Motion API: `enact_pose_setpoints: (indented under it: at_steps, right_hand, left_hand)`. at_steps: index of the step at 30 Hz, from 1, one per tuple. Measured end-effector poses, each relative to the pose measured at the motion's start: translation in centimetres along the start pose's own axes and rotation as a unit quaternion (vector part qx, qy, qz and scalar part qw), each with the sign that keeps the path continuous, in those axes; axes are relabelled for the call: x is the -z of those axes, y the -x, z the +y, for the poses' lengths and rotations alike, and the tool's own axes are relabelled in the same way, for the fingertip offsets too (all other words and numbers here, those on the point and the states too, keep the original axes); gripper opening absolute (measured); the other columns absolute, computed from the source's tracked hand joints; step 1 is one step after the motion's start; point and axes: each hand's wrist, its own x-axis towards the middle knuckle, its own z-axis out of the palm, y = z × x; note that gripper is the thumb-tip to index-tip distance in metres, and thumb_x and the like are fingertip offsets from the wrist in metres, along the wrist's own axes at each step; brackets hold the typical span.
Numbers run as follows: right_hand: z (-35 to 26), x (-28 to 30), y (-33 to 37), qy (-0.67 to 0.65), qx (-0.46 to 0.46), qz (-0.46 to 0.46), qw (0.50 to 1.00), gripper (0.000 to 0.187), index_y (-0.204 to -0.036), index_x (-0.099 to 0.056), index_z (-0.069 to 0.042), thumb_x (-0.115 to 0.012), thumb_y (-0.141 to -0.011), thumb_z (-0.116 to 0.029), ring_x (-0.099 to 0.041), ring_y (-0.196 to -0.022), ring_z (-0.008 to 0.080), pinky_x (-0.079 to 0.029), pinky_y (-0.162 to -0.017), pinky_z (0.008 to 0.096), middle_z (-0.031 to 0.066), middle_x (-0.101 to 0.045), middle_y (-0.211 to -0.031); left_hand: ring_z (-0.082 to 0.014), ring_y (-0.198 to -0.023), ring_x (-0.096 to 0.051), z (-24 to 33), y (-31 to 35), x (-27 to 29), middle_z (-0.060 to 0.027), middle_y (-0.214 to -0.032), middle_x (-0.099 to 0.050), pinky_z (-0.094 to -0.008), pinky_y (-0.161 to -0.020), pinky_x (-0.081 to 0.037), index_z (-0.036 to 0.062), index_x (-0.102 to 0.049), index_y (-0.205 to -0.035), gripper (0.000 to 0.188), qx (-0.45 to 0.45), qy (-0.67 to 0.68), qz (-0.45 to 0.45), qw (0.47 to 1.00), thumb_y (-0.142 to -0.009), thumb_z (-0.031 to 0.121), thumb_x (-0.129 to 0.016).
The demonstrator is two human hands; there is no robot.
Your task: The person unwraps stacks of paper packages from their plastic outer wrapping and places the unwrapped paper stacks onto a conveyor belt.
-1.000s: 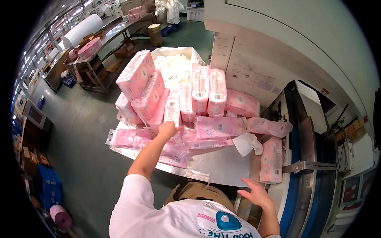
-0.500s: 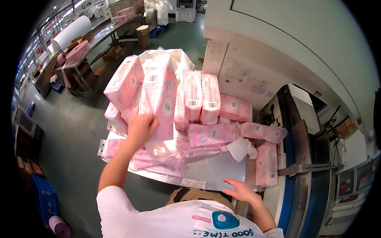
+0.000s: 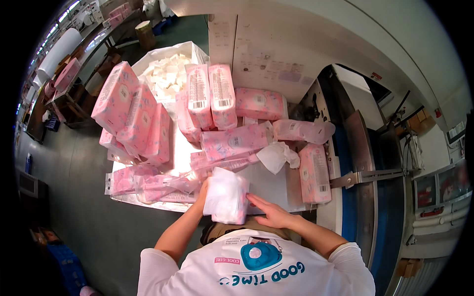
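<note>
A soft pack (image 3: pixel 225 197), white on top with a pinkish printed lower edge, is held upright close to my body. My left hand (image 3: pixel 202 196) is closed on its left side, with the fingers partly hidden behind it. My right hand (image 3: pixel 270 211) lies at its right side, fingers stretched out and apart, the tips touching or nearly touching it. Just beyond are pink printed tissue packs, including a lying pack (image 3: pixel 234 143) and flat pink wrappers (image 3: pixel 163 186). A crumpled white sheet (image 3: pixel 274 157) lies on the metal table (image 3: pixel 269 185).
Pink packs (image 3: pixel 133 116) stand stacked at the left table edge. Behind them a lined bin (image 3: pixel 170 76) holds white pieces. More packs stand upright (image 3: pixel 223 96) at the back. On the right is a machine with a metal bracket (image 3: pixel 368 176) and a pink pack (image 3: pixel 315 173) beside it.
My left hand has drawn a large pink pack from the pile toward my body. The white pieces in the bin now show. My right hand has moved left to the held pack; the view has shifted.
</note>
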Motion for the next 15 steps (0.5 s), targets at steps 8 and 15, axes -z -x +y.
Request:
enact_pose_setpoints:
  at_steps: [8, 15]
  right_hand:
    - [-2.8, 4.6, -2.1, -0.101, -0.029, 0.260, 0.960, 0.035, -0.118, -0.053, -0.002, -0.059, -0.085, -0.010, -0.055, -0.070, 0.0126, -0.047, -0.063, 0.0247, 0.0082, -0.053, -0.115]
    - [-5.0, 5.9, -3.5, -0.036, -0.006, 0.277, 0.960, 0.027, -0.107, -0.053, -0.001, -0.063, -0.081, -0.006, -0.055, -0.070, 0.0114, -0.044, -0.062, 0.0231, 0.0074, -0.051, -0.110]
  left_hand:
    - [-0.0107, -0.089, -0.054, 2.1, -1.5, -3.6, -0.0039, -0.094, -0.061, -0.0258, -0.081, -0.043, -0.0004, -0.060, -0.099, 0.043, 0.038, -0.131, -0.034, 0.990, -0.099, 0.035, -0.036]
    - [-0.0153, -0.100, -0.053, 6.3, -1.8, -4.3, -0.0074, -0.110, -0.059, -0.0291, -0.088, -0.042, -0.0014, -0.054, -0.114, 0.041, -0.076, -0.053, -0.094, 0.991, -0.098, 0.034, -0.039]
